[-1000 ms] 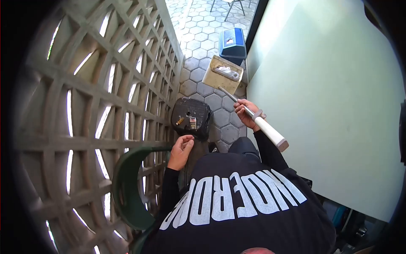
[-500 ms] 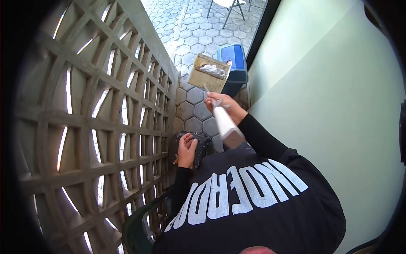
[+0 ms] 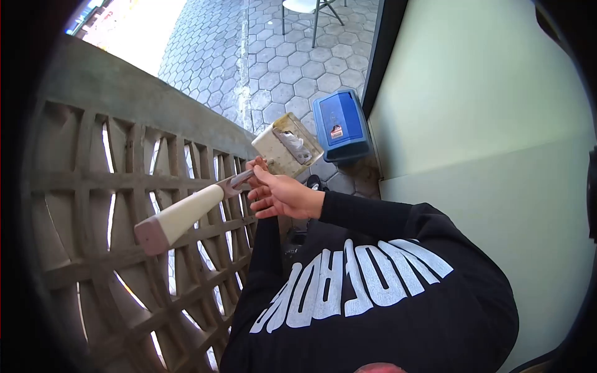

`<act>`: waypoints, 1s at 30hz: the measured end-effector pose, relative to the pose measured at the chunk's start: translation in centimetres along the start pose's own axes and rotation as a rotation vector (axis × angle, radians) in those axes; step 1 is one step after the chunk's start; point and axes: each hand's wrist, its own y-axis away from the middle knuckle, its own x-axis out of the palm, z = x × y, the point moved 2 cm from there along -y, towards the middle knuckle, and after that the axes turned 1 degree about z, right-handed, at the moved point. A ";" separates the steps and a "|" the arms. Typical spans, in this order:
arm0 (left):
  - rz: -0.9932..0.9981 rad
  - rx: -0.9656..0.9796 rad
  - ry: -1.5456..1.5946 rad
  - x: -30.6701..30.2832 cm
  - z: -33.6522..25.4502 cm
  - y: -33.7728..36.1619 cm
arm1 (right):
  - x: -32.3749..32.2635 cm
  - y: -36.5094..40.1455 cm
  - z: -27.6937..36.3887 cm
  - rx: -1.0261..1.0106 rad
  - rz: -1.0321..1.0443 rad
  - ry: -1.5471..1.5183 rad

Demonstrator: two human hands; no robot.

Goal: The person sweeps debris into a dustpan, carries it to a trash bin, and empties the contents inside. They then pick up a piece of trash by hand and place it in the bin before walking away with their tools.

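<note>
A long-handled dustpan point(image 3: 267, 145) with a cream pan, a metal rod and a thick cream grip point(image 3: 189, 214) slants toward the lattice wall, its grip end up and to the left. Crumpled white paper point(image 3: 293, 145) lies in its opening. My right hand point(image 3: 287, 196), palm up, has the rod between thumb and index finger; its other fingers are loosely spread. Behind it, my left hand point(image 3: 256, 163) shows only curled fingertips at the rod, the rest being hidden.
Beyond the pan, a blue lidded bin point(image 3: 342, 124) stands by the pale wall point(image 3: 472, 155). A concrete lattice wall point(image 3: 81, 186) runs along my left. Hexagonal pavers point(image 3: 292, 56) cover the ground, with a white chair point(image 3: 301, 6) at the back.
The dustpan's grip has swung left toward the lattice wall, and the pan has shifted down and left. My left hand has come up from the dark seat to the rod beside my right hand.
</note>
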 end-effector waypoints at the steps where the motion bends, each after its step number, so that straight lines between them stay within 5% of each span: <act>1: 0.015 0.005 0.025 3.2 -0.6 -4.0 | -1.9 0.3 1.5 0.019 0.002 0.038; 5: 0.130 0.057 0.144 5.3 1.3 -14.0 | -11.7 -1.0 5.0 0.014 -0.041 0.099; 9: 0.296 0.093 0.199 8.8 0.9 -19.8 | -17.7 1.8 5.8 -0.276 -0.445 -0.164; 19: 0.476 0.176 0.203 16.0 -2.6 -23.9 | -17.1 7.6 -3.3 -0.887 -0.718 -0.734; 30: 0.339 0.237 0.160 18.2 -3.7 -22.1 | -17.7 12.4 -7.4 -0.932 -0.710 -0.751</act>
